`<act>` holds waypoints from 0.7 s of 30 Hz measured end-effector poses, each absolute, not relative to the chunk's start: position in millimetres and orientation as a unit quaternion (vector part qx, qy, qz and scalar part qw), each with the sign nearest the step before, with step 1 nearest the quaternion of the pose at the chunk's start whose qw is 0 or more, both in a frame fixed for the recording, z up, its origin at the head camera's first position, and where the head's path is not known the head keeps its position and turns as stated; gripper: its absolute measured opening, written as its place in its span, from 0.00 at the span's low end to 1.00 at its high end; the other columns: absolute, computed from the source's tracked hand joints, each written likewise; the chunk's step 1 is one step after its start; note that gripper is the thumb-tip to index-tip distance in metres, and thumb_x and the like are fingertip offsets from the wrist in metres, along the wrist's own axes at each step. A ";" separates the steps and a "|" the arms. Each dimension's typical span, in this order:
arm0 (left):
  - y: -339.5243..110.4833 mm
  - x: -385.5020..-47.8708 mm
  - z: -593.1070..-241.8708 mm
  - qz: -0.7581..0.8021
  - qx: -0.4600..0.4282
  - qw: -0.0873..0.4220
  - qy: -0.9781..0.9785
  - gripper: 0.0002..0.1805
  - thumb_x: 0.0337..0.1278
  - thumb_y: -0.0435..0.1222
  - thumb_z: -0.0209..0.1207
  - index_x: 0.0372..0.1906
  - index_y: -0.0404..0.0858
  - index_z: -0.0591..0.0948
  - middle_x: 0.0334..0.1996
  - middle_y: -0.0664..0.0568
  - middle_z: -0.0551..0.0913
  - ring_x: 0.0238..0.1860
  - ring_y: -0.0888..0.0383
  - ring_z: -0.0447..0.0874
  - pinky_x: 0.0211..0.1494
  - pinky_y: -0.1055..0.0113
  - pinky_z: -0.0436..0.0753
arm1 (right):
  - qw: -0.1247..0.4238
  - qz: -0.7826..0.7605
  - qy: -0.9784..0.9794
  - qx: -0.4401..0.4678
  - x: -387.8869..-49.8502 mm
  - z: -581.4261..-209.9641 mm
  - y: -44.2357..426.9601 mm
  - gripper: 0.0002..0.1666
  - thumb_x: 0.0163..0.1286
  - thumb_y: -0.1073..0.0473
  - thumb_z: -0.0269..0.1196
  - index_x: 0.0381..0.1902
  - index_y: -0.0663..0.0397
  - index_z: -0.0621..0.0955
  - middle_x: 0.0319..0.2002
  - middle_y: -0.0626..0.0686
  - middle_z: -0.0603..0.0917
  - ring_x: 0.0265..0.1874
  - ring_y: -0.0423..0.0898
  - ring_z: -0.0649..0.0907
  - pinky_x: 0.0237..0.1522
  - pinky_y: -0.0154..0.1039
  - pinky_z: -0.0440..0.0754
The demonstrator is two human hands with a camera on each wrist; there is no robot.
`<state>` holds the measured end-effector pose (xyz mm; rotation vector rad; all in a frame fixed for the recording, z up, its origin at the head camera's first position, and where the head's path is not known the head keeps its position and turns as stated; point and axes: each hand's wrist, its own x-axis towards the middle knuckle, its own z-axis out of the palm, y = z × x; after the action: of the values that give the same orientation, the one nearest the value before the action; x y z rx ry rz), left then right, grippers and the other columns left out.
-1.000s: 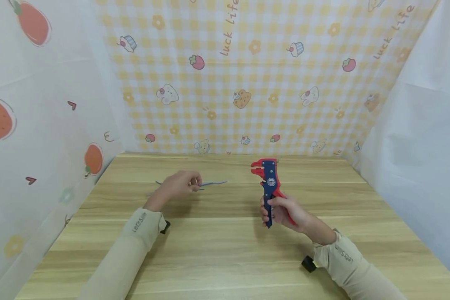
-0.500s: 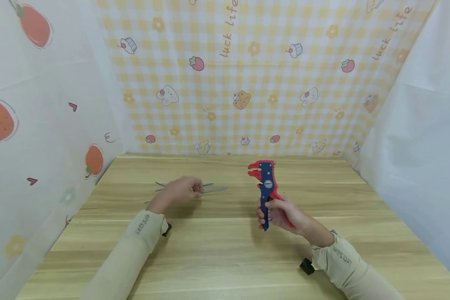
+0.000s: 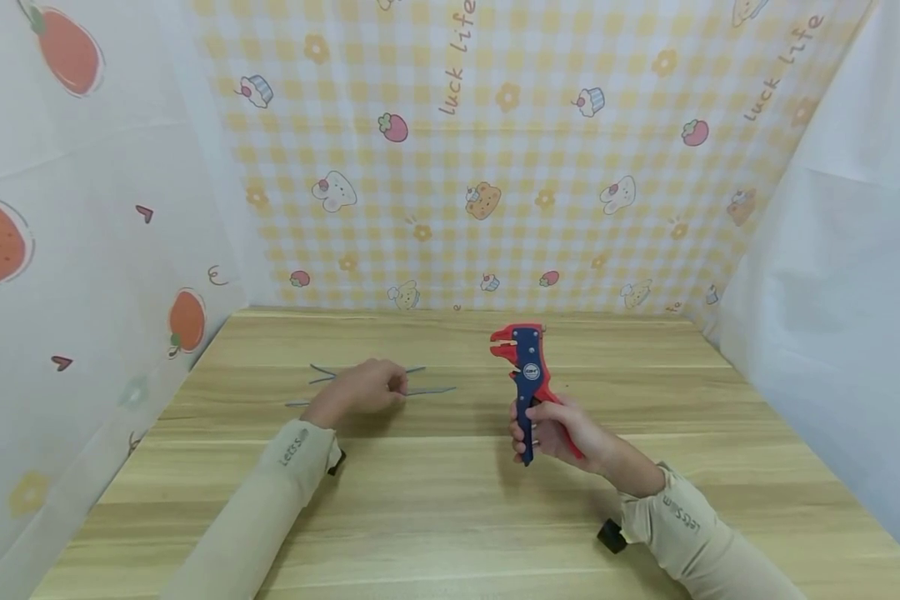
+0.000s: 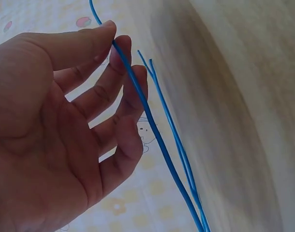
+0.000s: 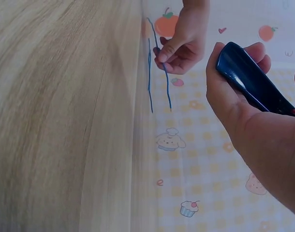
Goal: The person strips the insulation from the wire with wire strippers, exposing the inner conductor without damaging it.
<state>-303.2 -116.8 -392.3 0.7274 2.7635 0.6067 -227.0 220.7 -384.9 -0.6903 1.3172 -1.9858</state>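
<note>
In the head view my left hand is over the left part of the table. Its thumb and fingertips pinch a thin blue wire, seen close in the left wrist view, and the other fingers are loosely bent. Beyond that hand, two more blue wires lie on the wood, partly covered by it. My right hand grips the handles of a red and blue wire stripper, held upright with its jaws apart and pointing left. The right wrist view shows one dark blue handle in the palm.
The wooden table reaches back to a yellow checked cloth. A white printed cloth hangs at the left and a plain white sheet at the right.
My left hand has drawn its wire towards me, apart from the two other wires. The right hand with the wire stripper has shifted slightly left and nearer.
</note>
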 end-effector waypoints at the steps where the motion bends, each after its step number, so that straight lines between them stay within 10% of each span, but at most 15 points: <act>1: -116.3 -304.0 -393.0 0.205 0.247 0.115 0.940 0.03 0.65 0.36 0.61 0.34 0.45 0.81 0.31 0.58 0.80 0.34 0.58 0.76 0.41 0.59 0.77 | 0.325 -0.758 0.502 -0.262 -226.6 -384.8 220.4 0.13 0.73 0.67 0.42 0.50 0.60 0.70 0.39 0.52 0.80 0.38 0.46 0.81 0.49 0.46 0.81; 21: -112.9 -309.6 -404.0 0.176 0.250 0.143 0.941 0.07 0.61 0.35 0.65 0.28 0.46 0.81 0.27 0.59 0.80 0.30 0.60 0.75 0.38 0.63 0.76 | 0.339 -0.742 0.513 -0.267 -223.2 -383.8 218.4 0.13 0.73 0.66 0.41 0.49 0.57 0.71 0.36 0.51 0.80 0.35 0.46 0.81 0.51 0.48 0.81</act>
<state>-309.6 -112.9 -404.0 0.7218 2.7147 0.5071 -223.2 218.4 -383.8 -0.6955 1.3358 -1.9328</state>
